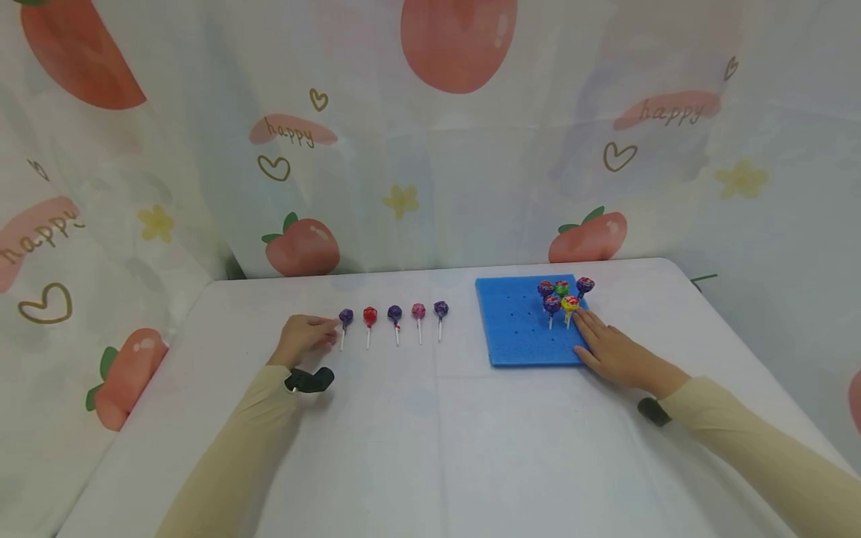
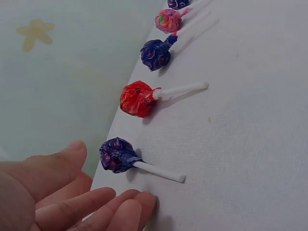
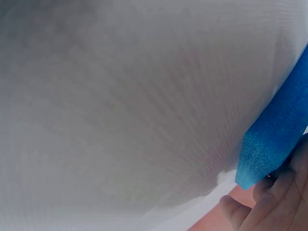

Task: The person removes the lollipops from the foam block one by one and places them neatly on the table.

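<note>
My left hand (image 1: 306,338) is beside the leftmost lollipop (image 1: 346,317), which has a dark purple wrapper and a white stick. In the left wrist view that purple lollipop (image 2: 117,156) lies just past the fingertips, with thumb and fingers apart and nothing gripped. A red lollipop (image 1: 370,317) comes next to it in a row of several lying on the table. My right hand (image 1: 608,353) rests on the right edge of a blue foam board (image 1: 511,340), fingers extended. Upright in the board's right part stand several lollipops, among them a yellow one (image 1: 569,303) close to the right fingertips.
Farther along the row lie another purple lollipop (image 1: 394,314), a pink one (image 1: 418,311) and a dark purple one (image 1: 441,308). Small holes dot the foam's left part. A white cloth covers the table (image 1: 417,448), and a printed curtain (image 1: 457,172) hangs behind it.
</note>
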A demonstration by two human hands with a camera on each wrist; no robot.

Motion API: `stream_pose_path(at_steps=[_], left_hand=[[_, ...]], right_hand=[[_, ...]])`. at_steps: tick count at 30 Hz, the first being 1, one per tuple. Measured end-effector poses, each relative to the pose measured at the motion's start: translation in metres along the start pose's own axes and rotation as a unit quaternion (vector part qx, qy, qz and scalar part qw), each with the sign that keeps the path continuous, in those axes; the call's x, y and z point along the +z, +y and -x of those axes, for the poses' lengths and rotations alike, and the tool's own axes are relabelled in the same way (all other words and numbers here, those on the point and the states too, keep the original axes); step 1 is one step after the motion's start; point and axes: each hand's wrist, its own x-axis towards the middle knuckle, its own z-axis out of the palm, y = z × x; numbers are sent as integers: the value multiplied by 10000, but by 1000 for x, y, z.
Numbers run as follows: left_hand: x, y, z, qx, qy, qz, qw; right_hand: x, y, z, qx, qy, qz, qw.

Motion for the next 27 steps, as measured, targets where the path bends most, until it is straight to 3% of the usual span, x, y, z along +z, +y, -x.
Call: stream_pose_path(at_steps=[8, 12, 14, 17, 21, 24, 27], left_hand=[[-4, 2, 2, 88, -115, 455, 9989], [0, 7, 7, 151, 151, 715, 9972], [4, 11, 9, 368, 363, 801, 9954], [10, 16, 13, 971, 806, 590, 9902], [19, 23, 19, 1753, 1440, 114, 9739], [24, 30, 23, 2117, 1600, 72, 9641], [30, 36, 25, 2350, 1547, 195, 9594]], right_hand=[[3, 3, 0, -46, 47, 10, 10000], [3, 4, 0, -55, 63, 3, 10000], [3, 5, 0, -35, 37, 2, 10000], [3, 4, 0, 2, 13, -4, 10000], [3, 3, 0, 11, 41, -37, 10000], [3, 2, 0, 28, 39, -45, 10000], [3, 2, 0, 38, 40, -35, 10000]])
